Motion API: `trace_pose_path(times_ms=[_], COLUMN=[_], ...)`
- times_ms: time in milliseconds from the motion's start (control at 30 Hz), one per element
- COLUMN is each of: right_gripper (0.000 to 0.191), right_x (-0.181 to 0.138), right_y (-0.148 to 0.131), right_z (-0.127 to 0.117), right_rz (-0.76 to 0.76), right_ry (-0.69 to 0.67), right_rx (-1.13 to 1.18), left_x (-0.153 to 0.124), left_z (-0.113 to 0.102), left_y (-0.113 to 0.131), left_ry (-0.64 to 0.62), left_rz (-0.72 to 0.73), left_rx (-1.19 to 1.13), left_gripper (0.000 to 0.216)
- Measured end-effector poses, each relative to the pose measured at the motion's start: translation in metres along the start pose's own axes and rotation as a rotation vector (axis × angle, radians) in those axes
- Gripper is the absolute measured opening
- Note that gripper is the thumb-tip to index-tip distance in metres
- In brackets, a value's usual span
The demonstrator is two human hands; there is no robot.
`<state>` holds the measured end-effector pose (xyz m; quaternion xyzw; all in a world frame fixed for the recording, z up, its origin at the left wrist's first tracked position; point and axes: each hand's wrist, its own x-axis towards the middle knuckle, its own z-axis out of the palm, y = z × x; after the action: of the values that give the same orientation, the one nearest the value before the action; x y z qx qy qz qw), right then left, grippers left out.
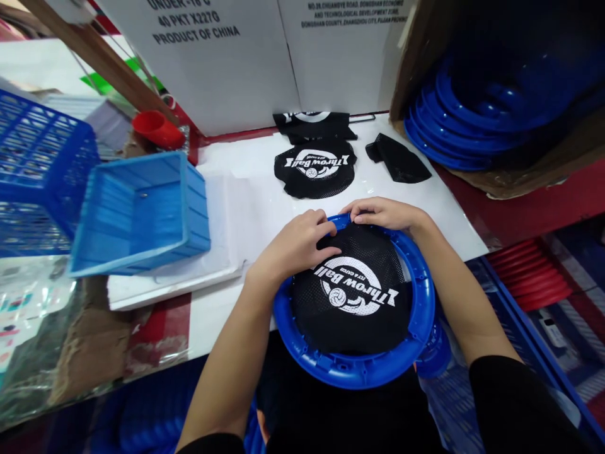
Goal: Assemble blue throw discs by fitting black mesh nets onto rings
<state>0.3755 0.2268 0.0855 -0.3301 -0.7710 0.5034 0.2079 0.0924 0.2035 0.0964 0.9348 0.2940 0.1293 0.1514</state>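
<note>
A blue plastic ring (422, 296) rests at the table's near edge, against my body. Black mesh fabric (307, 309) with a white "Throw Ball" print fills it; a gap shows between mesh and ring at the right. My left hand (305, 243) is bent over the ring's far left part, thumb lying on the mesh. At the far rim, my right hand (385, 213) pinches the ring and mesh edge with its fingertips. Beyond them lies a loose round mesh piece (316, 180) with the same print.
More mesh pieces (314, 129) lie at the back, with a folded one (401, 161) to their right. A light-blue bin (142, 211) and a blue basket (42, 157) stand left. Blue plastic parts (454, 139) fill a carton at right. Red rings (532, 274) sit lower right.
</note>
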Motion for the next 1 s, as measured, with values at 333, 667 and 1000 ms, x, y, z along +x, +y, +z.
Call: trace_pose_path(times_ms=[333, 667, 1000], right_gripper=[0.021, 0.023, 0.022], right_x=[0.004, 0.005, 0.006], right_y=[0.002, 0.003, 0.004], right_z=[0.001, 0.001, 0.006], right_rz=[-0.010, -0.019, -0.027], right_ry=[0.017, 0.019, 0.063], right_rx=[-0.063, -0.072, -0.126], left_x=[-0.001, -0.001, -0.005], left_z=[-0.004, -0.019, -0.024], left_y=[0.009, 0.005, 0.003], left_ry=[-0.088, -0.048, 0.096], left_rz=[-0.053, -0.246, -0.459], left_rx=[0.028, -0.282, -0.537], left_gripper=[0.027, 0.010, 0.010])
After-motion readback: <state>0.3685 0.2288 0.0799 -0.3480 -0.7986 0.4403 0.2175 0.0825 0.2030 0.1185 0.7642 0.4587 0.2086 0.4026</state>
